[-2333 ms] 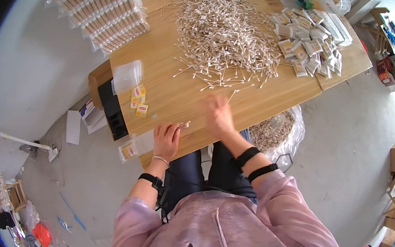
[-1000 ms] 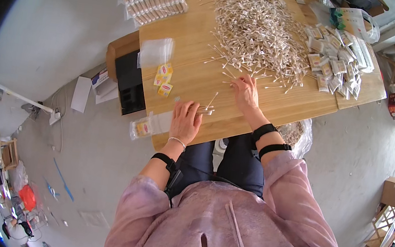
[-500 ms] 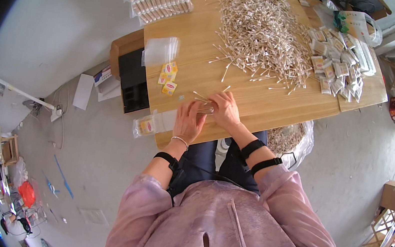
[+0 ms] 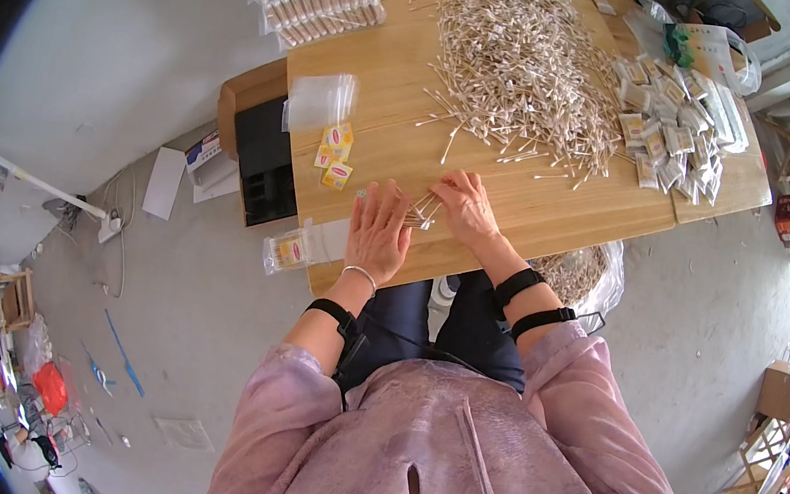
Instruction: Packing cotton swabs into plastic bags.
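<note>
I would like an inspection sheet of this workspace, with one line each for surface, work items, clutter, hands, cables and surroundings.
Surface: wooden table, bare wood showing between the items.
Work items: large heap of cotton swabs; small group of swabs between the hands; clear bags; yellow cards; filled packets at the right.
Clutter: loose swabs scattered around the heap.
Hands: left hand flat, fingers extended, beside the small group; right hand has bent fingers at these swabs, grip unclear.
Cables: thin pale cord on the floor, left.
Surroundings: cardboard box beside the table's left edge; red bag at lower left.
</note>
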The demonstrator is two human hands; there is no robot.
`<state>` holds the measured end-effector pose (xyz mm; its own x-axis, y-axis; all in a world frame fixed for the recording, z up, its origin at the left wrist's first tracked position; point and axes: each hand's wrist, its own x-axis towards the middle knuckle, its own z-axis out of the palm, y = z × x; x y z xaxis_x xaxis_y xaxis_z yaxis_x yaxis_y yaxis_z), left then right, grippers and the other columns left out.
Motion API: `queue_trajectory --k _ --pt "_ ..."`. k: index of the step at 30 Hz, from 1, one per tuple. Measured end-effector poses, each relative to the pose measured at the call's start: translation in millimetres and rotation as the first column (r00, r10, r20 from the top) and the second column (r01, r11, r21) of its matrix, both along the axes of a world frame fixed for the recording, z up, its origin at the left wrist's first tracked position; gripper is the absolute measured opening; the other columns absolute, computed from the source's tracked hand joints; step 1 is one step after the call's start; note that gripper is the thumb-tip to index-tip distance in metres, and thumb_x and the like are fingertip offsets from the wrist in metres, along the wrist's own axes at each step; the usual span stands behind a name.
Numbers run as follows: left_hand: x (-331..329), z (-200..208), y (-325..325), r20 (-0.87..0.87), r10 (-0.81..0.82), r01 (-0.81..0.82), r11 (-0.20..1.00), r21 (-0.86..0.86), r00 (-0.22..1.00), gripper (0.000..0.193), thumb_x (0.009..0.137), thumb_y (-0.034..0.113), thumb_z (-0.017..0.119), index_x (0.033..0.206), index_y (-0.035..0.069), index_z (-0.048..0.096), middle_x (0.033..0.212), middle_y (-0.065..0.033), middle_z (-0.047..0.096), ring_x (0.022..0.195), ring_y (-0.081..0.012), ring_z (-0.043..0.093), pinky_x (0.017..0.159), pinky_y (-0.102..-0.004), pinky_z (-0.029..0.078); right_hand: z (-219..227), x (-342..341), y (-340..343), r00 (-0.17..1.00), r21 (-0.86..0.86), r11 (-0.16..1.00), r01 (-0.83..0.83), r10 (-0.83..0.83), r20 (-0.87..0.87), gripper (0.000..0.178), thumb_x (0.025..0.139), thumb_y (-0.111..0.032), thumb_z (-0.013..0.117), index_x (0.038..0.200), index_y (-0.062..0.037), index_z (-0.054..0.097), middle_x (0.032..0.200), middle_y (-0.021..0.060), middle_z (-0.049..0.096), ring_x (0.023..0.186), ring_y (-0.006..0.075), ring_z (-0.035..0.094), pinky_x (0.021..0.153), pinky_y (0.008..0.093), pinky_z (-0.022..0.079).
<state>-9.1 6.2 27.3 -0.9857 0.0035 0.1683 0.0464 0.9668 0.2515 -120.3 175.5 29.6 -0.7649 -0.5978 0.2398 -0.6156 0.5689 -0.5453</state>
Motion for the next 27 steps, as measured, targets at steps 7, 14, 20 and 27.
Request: queue_trajectory --k 7,14,20,27 --pt "0.6 -2.5 -5.0 -0.004 0.011 -0.011 0.999 0.041 1.0 0.056 0.09 0.025 0.055 0.142 0.011 0.04 0.153 -0.0107 0.032 0.144 -0.0309 0.022 0.118 -0.0501 0.016 16.3 4.2 -1.1 0.99 -0.03 0.998 -0.064 0.06 -0.125 0.024 0.079 -0.009 0.067 0.102 -0.0126 0.071 0.109 0.0073 0.059 0.1 0.029 0.054 0.09 0.0387 0.046" --pt "-1.1 -4.7 0.1 -0.129 0.052 -0.029 0.984 0.175 0.99 0.038 0.086 0.021 0.061 0.121 0.009 0.052 0.143 -0.013 0.042 0.138 -0.0317 0.033 0.116 -0.0518 0.021 3.5 -9.7 11.0 0.996 -0.013 0.997 -0.079 0.078 -0.042 0.018 0.079 -0.012 0.067 0.096 -0.0132 0.071 0.104 0.0033 0.061 0.103 0.0274 0.053 0.091 0.0384 0.046" --pt "5.2 -7.3 -5.3 -0.159 0.017 0.014 0.981 0.192 0.987 0.033 0.084 0.02 0.064 0.114 0.011 0.053 0.122 -0.0115 0.05 0.121 -0.0327 0.046 0.113 -0.0527 0.028 -3.9 -15.2 27.7 0.991 -0.097 0.987 0.129 -0.131 -0.017 0.015 0.076 -0.008 0.067 0.09 -0.0112 0.071 0.095 0.006 0.061 0.097 0.0298 0.054 0.088 0.0381 0.047" --pt "-1.0 -4.0 0.3 -0.195 0.056 0.005 0.953 0.302 0.979 0.044 0.085 0.016 0.065 0.125 0.004 0.05 0.135 -0.0139 0.047 0.128 -0.0354 0.042 0.112 -0.0476 0.032 -8.1 1.5 -15.6 0.998 -0.126 0.992 0.015 -0.022 -0.06 0.013 0.079 -0.006 0.065 0.091 -0.0052 0.067 0.092 0.0119 0.061 0.092 0.0341 0.054 0.088 0.0424 0.044"
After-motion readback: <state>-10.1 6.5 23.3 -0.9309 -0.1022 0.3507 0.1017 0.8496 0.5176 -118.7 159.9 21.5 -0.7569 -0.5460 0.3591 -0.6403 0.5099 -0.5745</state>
